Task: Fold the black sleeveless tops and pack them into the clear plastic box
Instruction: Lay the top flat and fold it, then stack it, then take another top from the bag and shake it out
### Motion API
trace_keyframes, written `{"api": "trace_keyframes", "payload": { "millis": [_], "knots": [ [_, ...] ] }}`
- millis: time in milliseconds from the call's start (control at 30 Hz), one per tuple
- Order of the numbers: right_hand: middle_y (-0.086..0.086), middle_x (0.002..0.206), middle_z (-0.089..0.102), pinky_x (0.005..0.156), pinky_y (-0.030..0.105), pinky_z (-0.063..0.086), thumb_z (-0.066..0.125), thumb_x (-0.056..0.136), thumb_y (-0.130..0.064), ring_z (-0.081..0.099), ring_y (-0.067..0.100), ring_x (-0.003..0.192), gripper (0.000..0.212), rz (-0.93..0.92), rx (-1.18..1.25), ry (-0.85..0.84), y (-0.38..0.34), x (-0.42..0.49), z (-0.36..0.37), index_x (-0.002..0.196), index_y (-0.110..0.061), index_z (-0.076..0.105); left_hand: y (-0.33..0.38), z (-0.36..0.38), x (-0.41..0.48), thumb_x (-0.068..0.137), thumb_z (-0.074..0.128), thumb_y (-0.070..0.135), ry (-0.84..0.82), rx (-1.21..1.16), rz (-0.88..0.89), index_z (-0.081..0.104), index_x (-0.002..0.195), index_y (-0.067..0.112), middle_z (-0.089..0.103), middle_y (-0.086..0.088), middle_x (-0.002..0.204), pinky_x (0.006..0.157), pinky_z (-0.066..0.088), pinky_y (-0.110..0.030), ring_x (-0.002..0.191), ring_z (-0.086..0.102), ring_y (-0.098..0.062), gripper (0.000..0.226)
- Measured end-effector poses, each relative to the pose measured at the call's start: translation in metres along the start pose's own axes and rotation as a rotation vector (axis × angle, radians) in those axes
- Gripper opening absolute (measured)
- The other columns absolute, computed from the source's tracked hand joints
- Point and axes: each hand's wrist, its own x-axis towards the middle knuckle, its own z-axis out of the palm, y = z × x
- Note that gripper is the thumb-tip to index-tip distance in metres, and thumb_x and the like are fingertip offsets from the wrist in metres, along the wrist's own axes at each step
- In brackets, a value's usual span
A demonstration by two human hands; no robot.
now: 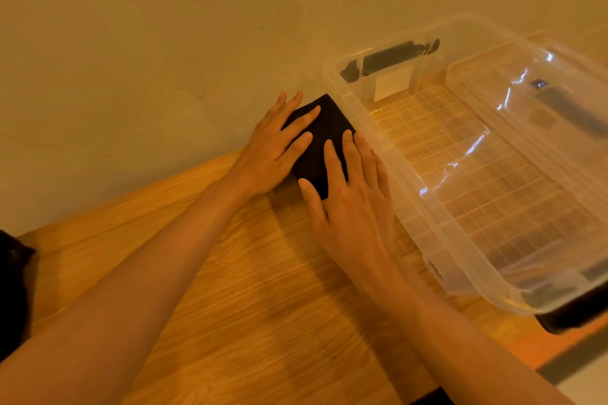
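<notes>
A black top point(324, 138), folded into a small square, lies on the wooden table point(230, 289) against the wall, just left of the clear plastic box point(388, 147). My left hand point(273, 147) lies flat on its left part with straight fingers. My right hand point(348, 194) presses flat on its right and near part, fingers straight, beside the box's wall. Nothing lies inside the box; its grid-patterned floor shows through.
The box has black latch handles at the far end point(390, 57) and the near right corner point(572, 315). More black cloth point(13, 286) sits at the table's left edge. A plain wall point(164, 42) rises right behind the folded top.
</notes>
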Motion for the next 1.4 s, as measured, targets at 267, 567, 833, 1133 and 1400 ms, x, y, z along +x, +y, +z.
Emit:
{"api": "trace_keyframes", "payload": {
  "millis": [267,567,833,1133,1400],
  "knots": [
    [0.015,0.166,0.02,0.122,0.034,0.002,0.023,0.104,-0.06,0.01,0.026,0.155,0.07,-0.041,0.001,-0.043,0.003,-0.001,-0.005,0.158,-0.016,0.029,-0.002,-0.011,-0.007,0.107,0.027,0.051,0.012,-0.049,-0.082,0.024,0.158,0.039,0.003,0.006,0.171,0.126,0.004,-0.046,0.156,-0.007,-0.014,0.053],
    [0.017,0.165,0.02,0.122,0.048,0.018,0.029,0.102,-0.059,0.013,0.033,0.154,0.068,-0.06,0.045,-0.06,-0.015,-0.002,-0.032,0.158,-0.02,0.028,0.009,-0.041,-0.053,0.093,0.019,0.071,0.058,0.057,-0.176,0.031,0.158,0.033,0.012,0.003,0.17,0.126,0.008,-0.043,0.156,0.003,-0.016,0.076],
    [0.017,0.161,0.032,0.122,0.048,0.021,0.034,0.104,-0.056,0.023,0.033,0.152,0.064,-0.168,0.17,-0.145,-0.077,-0.022,-0.052,0.152,-0.015,0.039,0.033,-0.065,-0.179,0.094,0.022,0.078,0.274,0.111,-0.313,0.056,0.143,0.018,0.05,-0.007,0.152,0.118,0.031,-0.039,0.141,0.044,-0.023,0.086],
    [0.015,0.144,0.054,0.108,0.042,0.038,0.038,0.102,-0.057,0.047,0.034,0.133,0.06,-0.308,0.409,-0.317,-0.193,-0.032,-0.053,0.145,-0.018,0.052,0.052,-0.168,-0.334,0.099,0.019,0.064,0.477,0.503,-0.635,0.05,0.149,0.02,0.04,-0.007,0.159,0.118,0.028,-0.05,0.145,0.036,-0.028,0.073],
    [0.009,0.141,0.056,0.102,0.041,0.045,0.035,0.102,-0.059,0.051,0.028,0.128,0.059,-0.582,0.53,-0.446,-0.328,-0.063,-0.043,0.146,-0.02,0.049,0.047,-0.226,-0.476,0.094,0.015,0.07,0.57,0.609,-0.947,0.049,0.149,0.019,0.038,-0.01,0.16,0.119,0.025,-0.049,0.147,0.032,-0.032,0.083]
  ]
}}
